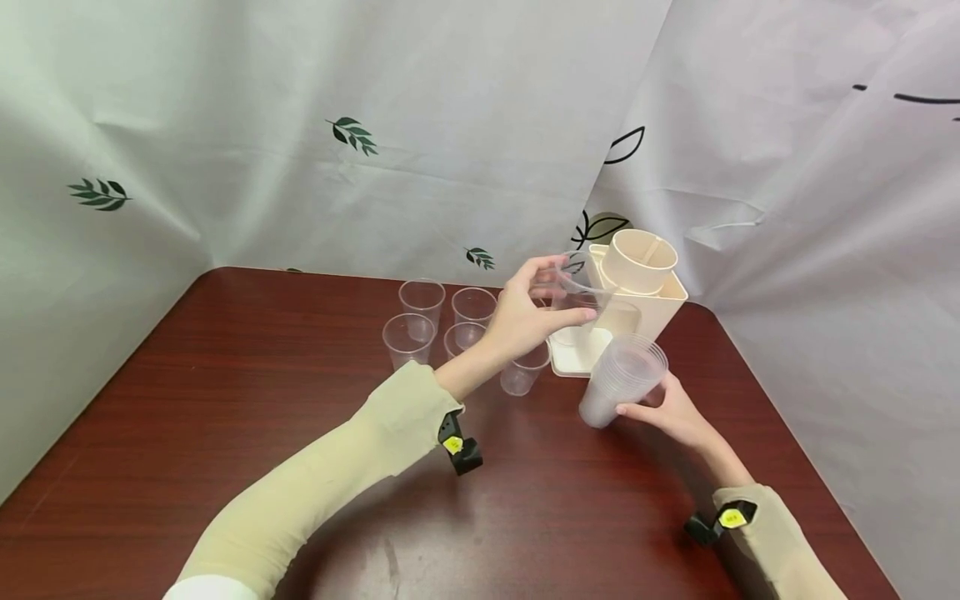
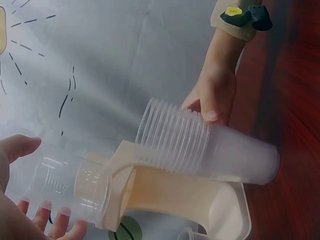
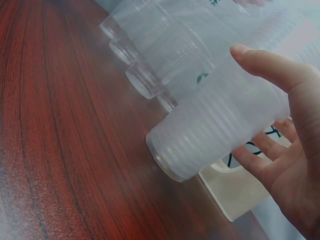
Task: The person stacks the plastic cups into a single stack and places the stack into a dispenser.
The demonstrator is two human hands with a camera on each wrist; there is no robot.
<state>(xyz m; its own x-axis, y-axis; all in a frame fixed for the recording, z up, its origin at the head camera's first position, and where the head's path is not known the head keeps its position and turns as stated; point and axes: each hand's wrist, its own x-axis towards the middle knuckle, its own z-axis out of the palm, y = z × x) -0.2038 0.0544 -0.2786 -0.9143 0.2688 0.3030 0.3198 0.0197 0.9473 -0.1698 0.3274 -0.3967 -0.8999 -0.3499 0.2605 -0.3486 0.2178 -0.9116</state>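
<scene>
My left hand (image 1: pixel 517 312) holds a single clear plastic cup (image 1: pixel 576 292) in the air, thumb on the near side and fingers on the far side. In the left wrist view that cup (image 2: pixel 67 185) lies between the thumb and the spread fingertips. My right hand (image 1: pixel 671 410) grips a tilted stack of nested clear plastic cups (image 1: pixel 618 383), its rims leaning up and to the right. The right wrist view shows the lower end of the stack (image 3: pixel 200 135) close to the tabletop; whether it touches cannot be told.
Several clear cups (image 1: pixel 408 337) stand upright in rows left of the stack, some partly hidden by my left arm. Behind the stack, a cream-coloured dispenser (image 1: pixel 656 312) with a round open top stands on the dark red table (image 1: pixel 525 500). A patterned white curtain (image 1: pixel 450 125) hangs behind.
</scene>
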